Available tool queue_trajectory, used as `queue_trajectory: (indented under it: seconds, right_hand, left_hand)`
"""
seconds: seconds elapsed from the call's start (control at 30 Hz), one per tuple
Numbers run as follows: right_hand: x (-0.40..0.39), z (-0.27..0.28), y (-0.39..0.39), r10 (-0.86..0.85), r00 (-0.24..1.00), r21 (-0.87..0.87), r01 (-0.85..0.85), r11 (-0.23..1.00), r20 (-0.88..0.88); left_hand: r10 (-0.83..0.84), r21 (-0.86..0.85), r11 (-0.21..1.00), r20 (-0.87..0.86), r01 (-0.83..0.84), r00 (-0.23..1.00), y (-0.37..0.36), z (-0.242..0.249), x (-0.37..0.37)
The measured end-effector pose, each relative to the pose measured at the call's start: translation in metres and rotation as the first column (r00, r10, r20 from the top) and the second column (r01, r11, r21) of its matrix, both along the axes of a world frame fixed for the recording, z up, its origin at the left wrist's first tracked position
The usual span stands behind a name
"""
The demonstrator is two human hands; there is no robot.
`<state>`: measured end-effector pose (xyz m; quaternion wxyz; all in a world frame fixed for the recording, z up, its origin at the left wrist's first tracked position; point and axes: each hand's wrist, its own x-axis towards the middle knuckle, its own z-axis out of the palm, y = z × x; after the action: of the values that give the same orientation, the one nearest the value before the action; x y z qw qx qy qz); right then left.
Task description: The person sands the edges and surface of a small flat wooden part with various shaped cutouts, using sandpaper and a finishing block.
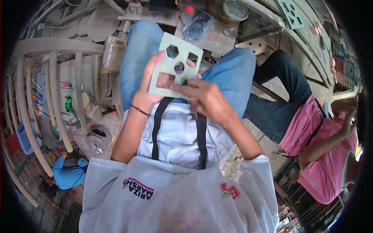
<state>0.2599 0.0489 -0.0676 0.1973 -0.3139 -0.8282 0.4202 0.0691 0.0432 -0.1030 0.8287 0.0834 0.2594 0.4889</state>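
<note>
I hold a pale green flat board point(168, 65) with cut-out shapes (a hexagon, a circle, squares) above my lap. My left hand point(149, 83) grips its left edge, fingers behind it and thumb on the front. My right hand point(204, 97) pinches its lower right corner, fingertips at the bottom edge. I sit with knees in blue jeans point(138, 50) raised, a white apron with black straps over my chest.
A person in a pink shirt point(322, 155) and dark trousers sits close at my right. Curved wooden slats point(50, 89) stand at left, with coloured pens. Another green cut-out board point(291, 13), a round tin point(233, 11) and a plastic bag lie ahead.
</note>
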Motion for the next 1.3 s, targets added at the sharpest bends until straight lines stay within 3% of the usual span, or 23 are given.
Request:
queue_trajectory:
  seconds: [0.1,0.17,0.23,0.3,0.37,0.43,0.5,0.57,0.6,0.63,0.73,0.77,0.83,0.9,0.97,1.0,1.03,1.1,1.13,1.17,1.23,1.27,1.3]
  right_hand:
    - [0.007,0.007,0.011,-0.060,0.998,0.087,0.060,0.994,0.004]
    - [0.000,0.024,0.000,-0.233,0.972,-0.086,0.230,0.969,-0.021]
    - [-0.008,0.012,-0.008,-0.305,0.950,-0.120,0.296,0.948,-0.065]
    - [-0.016,-0.002,-0.009,-0.603,0.795,-0.561,0.471,0.681,-0.064]
    - [-0.018,0.001,-0.004,-0.621,0.784,-0.588,0.503,0.633,0.002]
    - [-0.023,0.006,-0.003,-0.749,0.662,-0.945,0.223,0.241,-0.034]
    - [-0.023,0.007,0.001,-0.798,0.599,-0.978,0.116,0.172,-0.069]
    - [-0.022,0.013,0.007,-0.833,0.548,-0.996,-0.090,0.026,-0.072]
    - [-0.026,0.017,0.006,-0.828,0.559,-0.998,-0.056,0.009,-0.039]
    - [-0.030,0.020,0.004,-0.829,0.558,-0.999,-0.052,0.011,-0.038]
    - [-0.036,0.022,-0.006,-0.751,0.653,-0.956,0.148,0.252,-0.097]
    - [-0.037,0.016,-0.009,-0.752,0.652,-0.957,0.150,0.248,-0.093]
    - [-0.041,0.001,-0.015,-0.618,0.771,-0.665,0.381,0.642,-0.155]
    - [-0.038,-0.010,-0.017,-0.579,0.801,-0.583,0.400,0.707,-0.153]
    - [-0.033,-0.014,-0.013,-0.416,0.895,-0.282,0.362,0.889,-0.164]
    - [-0.030,-0.020,-0.014,-0.359,0.917,-0.161,0.333,0.929,-0.177]
    - [-0.024,-0.019,-0.010,-0.362,0.914,-0.159,0.337,0.928,-0.180]
    - [-0.008,-0.015,0.002,-0.173,0.984,0.066,0.171,0.983,0.034]
    - [0.002,-0.011,0.009,-0.100,0.982,0.104,0.084,0.991,0.159]
    - [0.008,-0.006,0.019,-0.106,0.981,0.109,0.089,0.990,0.160]
    - [0.020,0.006,0.036,0.063,0.955,0.289,-0.150,0.945,0.290]
    - [0.023,0.009,0.045,0.099,0.936,0.346,-0.222,0.911,0.338]
    - [0.025,0.010,0.052,0.091,0.935,0.349,-0.217,0.912,0.344]
  left_hand:
    - [0.017,-0.008,1.000,-0.025,-0.017,1.000,0.000,-0.002,0.007]
    - [0.031,0.012,0.999,-0.001,-0.031,1.000,-0.006,0.001,0.005]
    - [0.011,0.020,1.000,-0.007,-0.011,1.000,-0.006,0.002,0.008]
    - [0.064,0.106,0.993,-0.095,-0.053,0.993,-0.009,-0.003,0.017]
    - [0.056,0.167,0.986,-0.188,-0.024,0.981,-0.007,-0.002,0.021]
    - [0.129,0.363,0.931,-0.442,0.046,0.888,-0.010,-0.005,0.019]
    - [0.109,0.376,0.921,-0.501,0.103,0.859,-0.010,-0.008,0.018]
    - [0.357,0.501,0.865,-0.583,-0.023,0.730,-0.007,-0.011,0.026]
    - [0.352,0.502,0.865,-0.611,0.003,0.709,-0.007,-0.011,0.023]
    - [0.352,0.503,0.864,-0.608,0.003,0.712,-0.007,-0.007,0.022]
    - [0.188,0.357,0.931,-0.645,0.075,0.741,-0.012,0.004,0.012]
    - [0.184,0.354,0.932,-0.645,0.076,0.742,-0.012,-0.002,0.013]
    - [0.307,0.378,0.921,-0.568,-0.090,0.764,-0.011,-0.013,0.017]
    - [0.260,0.304,0.946,-0.503,-0.113,0.824,-0.012,-0.010,0.016]
    - [0.173,0.185,0.973,-0.201,-0.136,0.964,-0.011,-0.006,0.012]
    - [0.131,0.181,0.979,-0.172,-0.099,0.976,-0.011,-0.006,0.009]
    - [0.127,0.184,0.978,-0.174,-0.094,0.977,-0.011,-0.003,0.009]
    - [0.119,0.129,0.986,-0.110,-0.105,0.987,-0.010,0.006,0.010]
    - [0.129,0.125,0.987,-0.223,-0.103,0.966,-0.009,0.007,0.010]
    - [0.125,0.130,0.987,-0.221,-0.098,0.967,-0.007,0.003,0.007]
    - [0.066,0.063,0.995,0.236,-0.083,0.970,-0.005,-0.008,0.003]
    - [0.078,-0.011,0.997,0.125,-0.077,0.989,-0.003,-0.004,0.005]
    - [0.070,-0.008,0.998,0.131,-0.070,0.989,0.000,0.000,0.006]
